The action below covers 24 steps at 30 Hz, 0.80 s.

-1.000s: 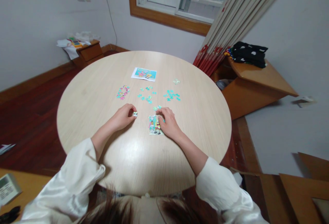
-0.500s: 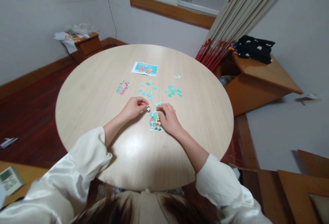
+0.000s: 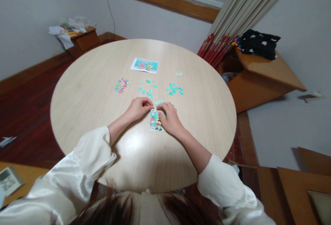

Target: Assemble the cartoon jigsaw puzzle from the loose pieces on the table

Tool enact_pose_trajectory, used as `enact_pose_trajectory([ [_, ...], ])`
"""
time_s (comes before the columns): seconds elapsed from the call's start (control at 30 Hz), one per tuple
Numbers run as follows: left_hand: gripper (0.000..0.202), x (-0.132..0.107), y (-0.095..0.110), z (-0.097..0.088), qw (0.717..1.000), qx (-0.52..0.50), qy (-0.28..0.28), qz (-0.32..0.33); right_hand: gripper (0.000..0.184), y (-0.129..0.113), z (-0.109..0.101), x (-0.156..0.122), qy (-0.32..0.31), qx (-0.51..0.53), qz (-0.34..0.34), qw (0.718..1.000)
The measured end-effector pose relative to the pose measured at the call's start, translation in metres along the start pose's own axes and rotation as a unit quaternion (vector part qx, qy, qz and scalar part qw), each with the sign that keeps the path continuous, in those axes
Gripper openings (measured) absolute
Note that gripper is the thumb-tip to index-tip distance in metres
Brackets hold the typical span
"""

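Observation:
A partly joined jigsaw puzzle [image 3: 153, 122] with cartoon figures lies on the round table [image 3: 103, 80] in front of me. My left hand [image 3: 139, 108] is at its upper left corner, thumb and forefinger pinched on a small puzzle piece that the fingertips mostly hide. Over the puzzle's right side rests my right hand [image 3: 169, 117], thumb and fingers apart, covering part of the picture. Just beyond the fingertips are a few light green and blue pieces [image 3: 158, 102].
Loose pieces lie in groups farther out: pink ones [image 3: 121, 85] left, teal ones [image 3: 147, 92] in the middle, more teal ones [image 3: 174, 89] right, pale ones [image 3: 179, 74] behind. A reference picture sheet [image 3: 144, 65] lies at the back. A wooden cabinet [image 3: 269, 77] stands at right.
My left hand has moved slightly right, bringing its puzzle piece to the puzzle's top edge. My right hand has stayed on the puzzle. The view has shifted a little.

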<state>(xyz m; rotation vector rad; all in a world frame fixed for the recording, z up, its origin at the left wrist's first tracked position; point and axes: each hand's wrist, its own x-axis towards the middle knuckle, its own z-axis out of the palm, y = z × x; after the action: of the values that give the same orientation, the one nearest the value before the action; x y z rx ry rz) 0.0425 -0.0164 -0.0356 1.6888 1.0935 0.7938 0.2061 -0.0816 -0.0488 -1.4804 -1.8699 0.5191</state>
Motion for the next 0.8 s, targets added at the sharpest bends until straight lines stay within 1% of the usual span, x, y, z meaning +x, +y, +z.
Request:
enact_pose_trajectory([
  [0.3,0.003,-0.004,-0.005,0.005,0.997,0.067,0.028,0.022,0.023,-0.002,-0.001,0.000,-0.007,-0.009,0.008,1.000],
  [0.47,0.003,-0.006,-0.006,0.005,0.994,0.099,0.026,0.037,0.023,-0.003,-0.002,0.000,-0.011,-0.008,0.010,1.000],
  [0.67,0.005,-0.008,-0.002,0.004,0.989,0.139,0.017,0.037,0.024,-0.002,-0.001,0.000,-0.012,-0.007,0.012,1.000],
  [0.8,0.005,-0.012,0.003,0.005,0.977,0.207,0.024,0.043,0.024,-0.002,-0.002,0.000,-0.011,-0.003,0.010,1.000],
])
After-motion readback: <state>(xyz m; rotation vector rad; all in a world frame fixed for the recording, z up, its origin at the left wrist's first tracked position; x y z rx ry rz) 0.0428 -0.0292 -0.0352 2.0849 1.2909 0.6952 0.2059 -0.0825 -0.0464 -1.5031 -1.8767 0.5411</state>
